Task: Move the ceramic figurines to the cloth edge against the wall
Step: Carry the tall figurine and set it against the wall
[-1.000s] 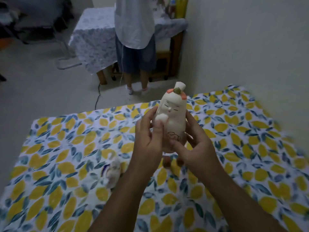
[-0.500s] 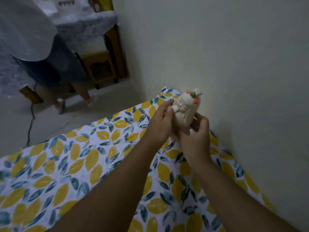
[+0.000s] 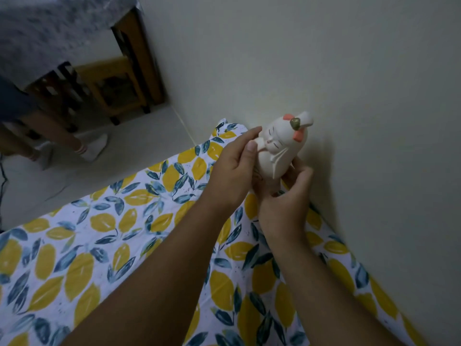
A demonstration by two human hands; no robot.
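A white ceramic figurine (image 3: 279, 148) with a painted face, orange patches and a green knob on top is held in the air, tilted toward the wall. My left hand (image 3: 233, 171) grips its left side, thumb on the front. My right hand (image 3: 284, 206) cups it from below and the right. It hovers over the far right part of the lemon-print cloth (image 3: 119, 233), close to the cloth edge (image 3: 321, 218) that runs along the wall. The figurine's base is hidden by my fingers. No other figurine is in view.
The pale wall (image 3: 349, 83) fills the right side. Beyond the cloth's far corner lies bare floor (image 3: 129, 151). A table with a patterned cover (image 3: 50, 33) and a wooden stool (image 3: 117, 91) stand at the back left, where a person's legs and white shoes (image 3: 94, 148) are seen.
Both hands have carried the figurine from the middle of the cloth to the right, up to the wall. The view has swung right; the small figurine lying on the cloth has left the frame.
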